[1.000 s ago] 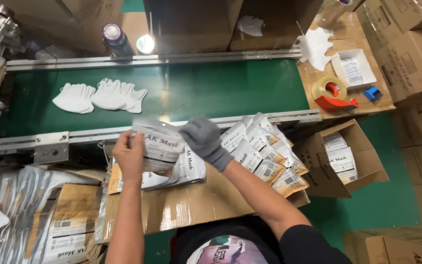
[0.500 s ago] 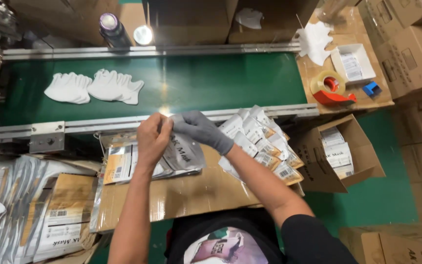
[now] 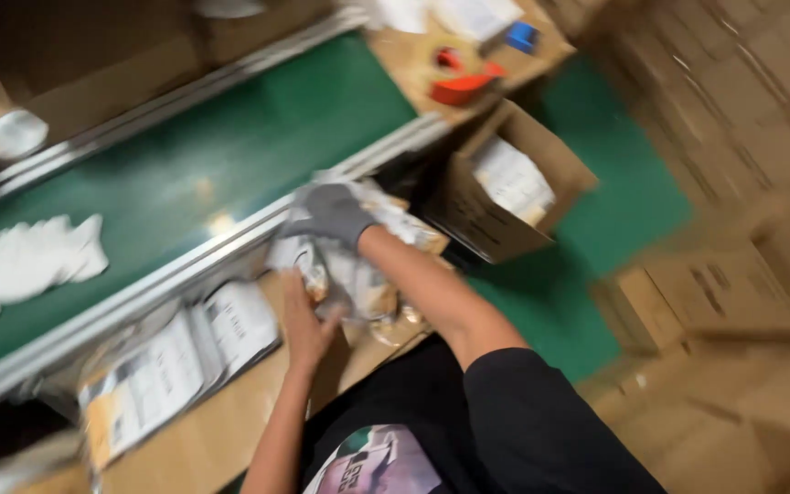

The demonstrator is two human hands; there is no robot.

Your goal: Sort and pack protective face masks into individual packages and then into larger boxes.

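Right hand (image 3: 333,214), in a grey glove, reaches forward from a bare forearm and black sleeve and presses down on a heap of glossy printed pouches (image 3: 358,274), its fingers curled over the top of the heap; motion blur hides whether they are clamped on one pouch or only lying on it. Bare left hand (image 3: 305,322) comes up from below with the wrist straight and the fingers spread flat against the near side of the same heap, touching it, not closed round anything.

That heap sits on the brown cardboard surface (image 3: 203,430), just beside the metal rail of the green conveyor belt (image 3: 185,174). Left of the heap, on the same surface, lies a flat stack of clear-fronted packets with white printed inserts (image 3: 185,357). Beyond the rail, on the belt, white fabric pieces (image 3: 34,261) lie loose, well apart from the heap.

Right of the heap stands an open brown cardboard box (image 3: 496,187), flaps up, with white printed packets inside. Beyond the box, a red tape dispenser (image 3: 459,80) rests on a cardboard top.
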